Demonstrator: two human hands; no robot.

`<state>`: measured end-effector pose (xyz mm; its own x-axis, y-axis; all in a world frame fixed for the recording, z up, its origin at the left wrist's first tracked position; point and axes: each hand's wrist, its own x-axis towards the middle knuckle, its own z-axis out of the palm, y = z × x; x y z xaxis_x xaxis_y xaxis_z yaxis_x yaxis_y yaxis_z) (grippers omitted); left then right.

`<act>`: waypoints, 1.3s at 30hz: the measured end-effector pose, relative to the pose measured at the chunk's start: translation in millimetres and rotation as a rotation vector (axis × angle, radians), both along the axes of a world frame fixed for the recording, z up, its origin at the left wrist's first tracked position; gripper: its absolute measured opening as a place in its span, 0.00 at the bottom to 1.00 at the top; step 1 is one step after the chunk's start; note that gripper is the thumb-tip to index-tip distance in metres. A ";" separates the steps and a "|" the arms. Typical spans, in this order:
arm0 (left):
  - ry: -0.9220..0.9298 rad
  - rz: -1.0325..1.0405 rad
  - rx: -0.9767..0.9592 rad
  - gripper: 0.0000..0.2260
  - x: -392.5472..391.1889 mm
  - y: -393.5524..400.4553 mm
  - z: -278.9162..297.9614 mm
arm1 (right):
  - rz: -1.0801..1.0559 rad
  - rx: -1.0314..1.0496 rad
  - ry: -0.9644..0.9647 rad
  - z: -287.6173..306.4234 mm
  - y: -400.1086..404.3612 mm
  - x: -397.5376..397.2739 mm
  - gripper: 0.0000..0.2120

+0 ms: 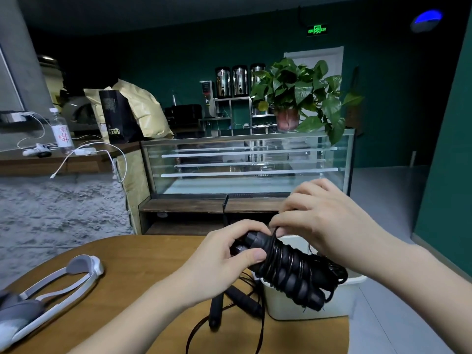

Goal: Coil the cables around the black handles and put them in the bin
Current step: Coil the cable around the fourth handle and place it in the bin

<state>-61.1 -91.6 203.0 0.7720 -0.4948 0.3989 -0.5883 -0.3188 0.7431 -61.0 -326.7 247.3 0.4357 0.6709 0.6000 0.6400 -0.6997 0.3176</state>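
Head view: we look forward and down from head height, close over the wooden table [132,261].
Shared ground: we have no second view.

two bare forearms, left hand [224,254], right hand [329,226], no sleeves, short nails

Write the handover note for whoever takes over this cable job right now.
Left hand: grips the upper end of the wrapped black handles, held over the white bin.
Right hand: pinches the cable at the top of the coil.
Done: this set is coiled along most of the handles.
Left: finish the last turn and put the bundle in the bin. A second pair of handles lies on the wooden table beside the bin, its cable loose; coil and bin it too.
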 end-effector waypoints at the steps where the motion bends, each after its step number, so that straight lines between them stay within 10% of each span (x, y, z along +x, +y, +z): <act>1: 0.000 -0.016 -0.031 0.12 -0.1 0.4 1.6 | 0.005 0.023 0.016 0.7 1.9 3.5 0.13; 7: 0.074 -0.172 -0.243 0.10 -1.7 3.3 15.9 | 0.233 0.351 0.440 7.2 2.3 -4.4 0.17; 12: 0.300 -0.319 -0.643 0.16 -15.2 -19.8 22.4 | -0.487 0.585 0.673 -56.8 21.1 9.0 0.15; 17: 0.264 -0.091 -0.832 0.24 -13.4 -45.8 25.4 | -0.118 0.502 0.676 -10.1 41.1 -36.8 0.15; 26: -0.140 0.419 -0.481 0.19 -2.7 -39.4 12.8 | -0.221 0.389 0.469 -6.1 45.8 -73.2 0.10; 39: -0.191 0.542 -0.126 0.11 -5.7 -39.5 -3.3 | -0.156 0.148 0.274 19.3 33.3 -66.0 0.08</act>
<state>-66.8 -131.1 199.7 0.8102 0.0107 0.5860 -0.4932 -0.5278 0.6915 -127.0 -293.4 266.6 0.6843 0.4983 0.5324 0.5692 -0.8214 0.0372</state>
